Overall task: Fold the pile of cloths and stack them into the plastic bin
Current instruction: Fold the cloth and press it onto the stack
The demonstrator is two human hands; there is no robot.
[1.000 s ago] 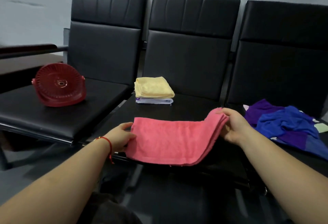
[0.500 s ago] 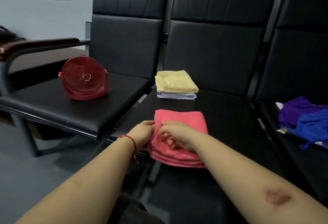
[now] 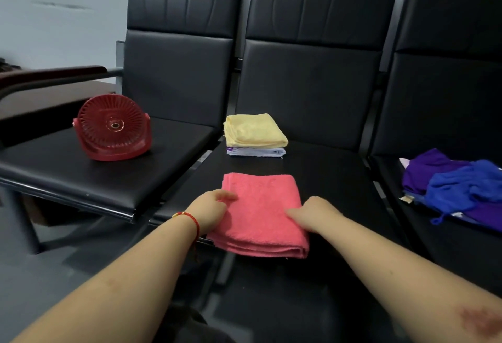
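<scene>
A folded pink cloth [image 3: 262,212] lies flat on the middle black seat [image 3: 326,177]. My left hand [image 3: 210,208] rests on its left edge with the fingers laid on the cloth. My right hand [image 3: 312,213] rests on its right side, fingers pointing left across the fabric. Behind it sits a folded yellow cloth [image 3: 254,130] on top of a folded white cloth [image 3: 256,152]. An unfolded heap of purple and blue cloths [image 3: 459,188] lies on the right seat. No plastic bin is in view.
A red desk fan [image 3: 112,128] stands on the left seat [image 3: 81,177]. The three black chairs are joined in a row against a grey wall. A brown armrest [image 3: 51,74] sticks out at the far left.
The pink cloth went from being held open between both hands to folded in half. It now lies flat, and both hands have spread apart to its left and right sides.
</scene>
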